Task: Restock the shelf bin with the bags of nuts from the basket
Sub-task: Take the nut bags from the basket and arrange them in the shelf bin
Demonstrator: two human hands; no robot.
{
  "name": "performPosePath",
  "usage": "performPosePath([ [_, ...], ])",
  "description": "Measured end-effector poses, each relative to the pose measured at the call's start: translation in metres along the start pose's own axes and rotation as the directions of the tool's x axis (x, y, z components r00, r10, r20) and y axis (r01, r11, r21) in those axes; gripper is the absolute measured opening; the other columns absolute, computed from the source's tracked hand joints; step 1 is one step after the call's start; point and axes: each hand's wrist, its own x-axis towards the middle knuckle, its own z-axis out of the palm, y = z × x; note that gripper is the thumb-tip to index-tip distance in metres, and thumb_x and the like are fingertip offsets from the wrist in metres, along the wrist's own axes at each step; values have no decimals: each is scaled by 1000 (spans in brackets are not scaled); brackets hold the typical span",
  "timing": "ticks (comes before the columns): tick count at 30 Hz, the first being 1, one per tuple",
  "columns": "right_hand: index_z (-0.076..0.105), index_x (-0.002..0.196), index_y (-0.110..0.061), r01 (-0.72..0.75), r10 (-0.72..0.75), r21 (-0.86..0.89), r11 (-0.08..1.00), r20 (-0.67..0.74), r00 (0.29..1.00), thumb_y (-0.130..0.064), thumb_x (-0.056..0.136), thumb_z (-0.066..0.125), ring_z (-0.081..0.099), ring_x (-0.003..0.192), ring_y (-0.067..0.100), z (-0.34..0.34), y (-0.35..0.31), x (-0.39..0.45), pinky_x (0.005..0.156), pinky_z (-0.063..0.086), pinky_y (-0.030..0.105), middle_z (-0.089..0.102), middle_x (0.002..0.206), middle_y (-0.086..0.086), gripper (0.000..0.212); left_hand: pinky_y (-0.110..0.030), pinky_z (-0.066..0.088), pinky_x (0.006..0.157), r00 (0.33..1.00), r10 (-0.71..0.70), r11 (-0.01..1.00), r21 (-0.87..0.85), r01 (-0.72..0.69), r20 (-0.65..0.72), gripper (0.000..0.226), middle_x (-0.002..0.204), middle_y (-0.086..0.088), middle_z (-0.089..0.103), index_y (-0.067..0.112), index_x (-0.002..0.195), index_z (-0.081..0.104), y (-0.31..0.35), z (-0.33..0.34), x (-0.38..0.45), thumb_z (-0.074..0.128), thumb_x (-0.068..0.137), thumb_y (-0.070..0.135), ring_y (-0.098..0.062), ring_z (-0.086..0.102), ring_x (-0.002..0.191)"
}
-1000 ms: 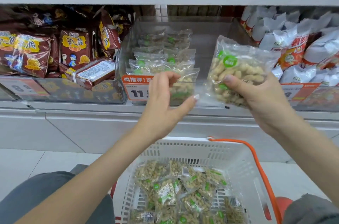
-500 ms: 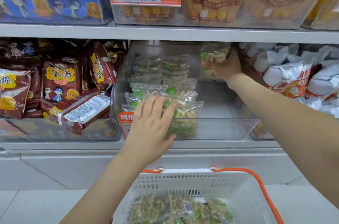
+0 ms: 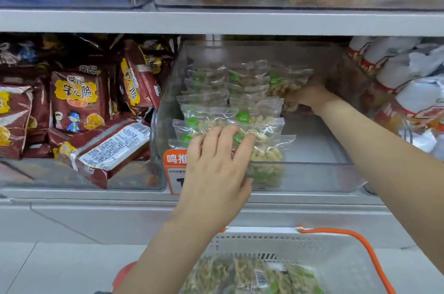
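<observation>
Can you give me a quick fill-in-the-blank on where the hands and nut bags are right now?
1. The right hand holds a bag of nuts at the ____ of the clear bin.
2. The left hand rests on the bags at the bin's ____.
3. The basket below has an ____ handle.
4. Left of the clear bin sit ____ snack packs.

Missing words: back; front; orange; red
</observation>
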Motion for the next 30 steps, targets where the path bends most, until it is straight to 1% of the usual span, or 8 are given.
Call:
performPosePath([
  [2, 62, 102, -9, 39, -39, 84, 996, 3, 999, -24, 40, 92, 63, 102, 25, -1, 0, -4, 89, 54, 40, 61, 126, 14, 71, -41, 28, 91, 1000, -6, 1000, -3, 6, 9, 65, 119, -10, 56, 18, 118, 57, 1, -1, 0, 77, 60, 39, -29, 43, 111],
  [6, 46, 133, -3, 171, -163, 50, 984, -127, 978, -7, 69, 82, 59, 108, 23, -6, 0, -5, 78, 44, 17, 56, 126, 11, 74, -41, 29, 90, 999, -35, 999, -6, 36, 33, 66, 120, -8, 55, 19, 118, 57, 3, -2, 2, 77, 60, 42, -30, 46, 111],
  [8, 45, 129, -5, 219, -220, -25, 975, -212, 952, -13, 73, 80, 54, 116, 27, -4, -1, -9, 83, 38, 20, 54, 129, 14, 67, -42, 29, 90, 998, -49, 999, -8, 50, 35, 67, 120, -8, 55, 19, 118, 56, 4, -2, 3, 77, 59, 43, -30, 45, 111],
  [10, 37, 120, -16, 259, -248, 22, 966, -222, 943, -9, 73, 80, 56, 108, 25, -1, -1, -12, 85, 45, 19, 53, 128, 16, 64, -42, 28, 89, 998, -56, 998, -7, 56, 33, 67, 119, -8, 55, 20, 117, 56, 5, -2, 3, 77, 58, 44, -30, 43, 111],
  [14, 26, 127, -2, 285, -265, 82, 955, -196, 944, 0, 75, 77, 52, 98, 15, 6, 0, -17, 56, 43, 1, 49, 114, 8, 72, -41, 28, 89, 998, -55, 998, -9, 55, 32, 68, 119, -8, 55, 19, 117, 56, 4, -2, 3, 78, 58, 44, -30, 46, 110],
  [18, 23, 134, 1, 239, -228, 40, 970, -188, 955, -6, 76, 78, 54, 103, 16, 6, 0, -10, 63, 45, 11, 53, 125, 13, 80, -41, 28, 89, 998, -57, 998, -8, 57, 32, 68, 118, -8, 55, 19, 117, 56, 5, -3, 3, 79, 58, 44, -31, 49, 108],
  [24, 20, 141, -2, 161, -163, -23, 987, -184, 969, -18, 67, 85, 48, 125, 25, 6, 0, -13, 102, 44, 36, 44, 138, 13, 100, -40, 28, 88, 999, -23, 1000, -2, 23, 37, 68, 120, -10, 55, 18, 118, 56, 3, -5, 3, 79, 58, 41, -33, 52, 108],
  [30, 47, 126, -4, 173, -191, -98, 980, -213, 958, -16, 74, 77, 57, 106, 22, -18, -6, -81, 76, 45, 26, 58, 119, 8, 62, -41, 30, 86, 999, 27, 1000, -1, -27, -37, 79, 118, -15, 55, 12, 126, 45, 1, -5, -2, 79, 57, 31, -36, 52, 106],
])
